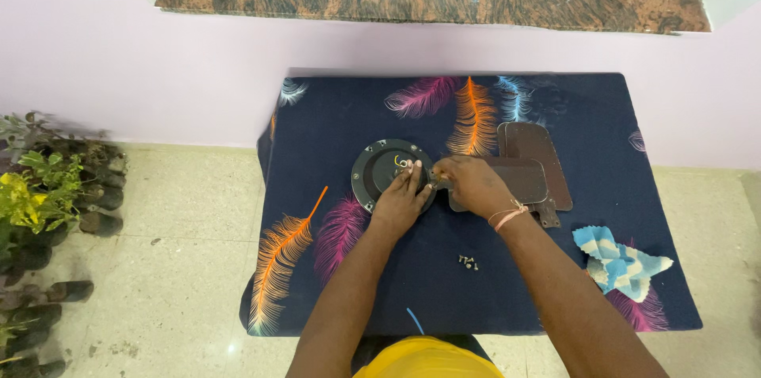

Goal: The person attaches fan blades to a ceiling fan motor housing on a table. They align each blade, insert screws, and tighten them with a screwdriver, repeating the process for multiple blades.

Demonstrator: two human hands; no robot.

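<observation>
**Both hands at the round motor housing on the feather-print desk**

You have one round black motor housing (386, 172) lying flat near the middle of the desk (357, 112), which is draped in a dark blue cloth printed with orange, pink and blue feathers. The housing is a shallow metal disc with a raised rim; a short yellow wire curls at its hub. Just right of it lie three flat brown blades (533, 160), smooth, with rounded corners, overlapping each other in a loose stack. A small cluster of screws (468, 262) sits nearer to you, apart from the housing; their count is too small to tell. One crumpled blue-and-white rag (620, 261) rests by the desk's right edge.

Your left hand (403, 200) lies palm-down on the housing's near rim, fingers stretched towards the hub and spread flat, gripping nothing. Your right hand (470, 185) meets it at the housing's right edge, fingertips pinched together on a small part I cannot make out, over the blade bracket. Both forearms reach forward, converging
</observation>
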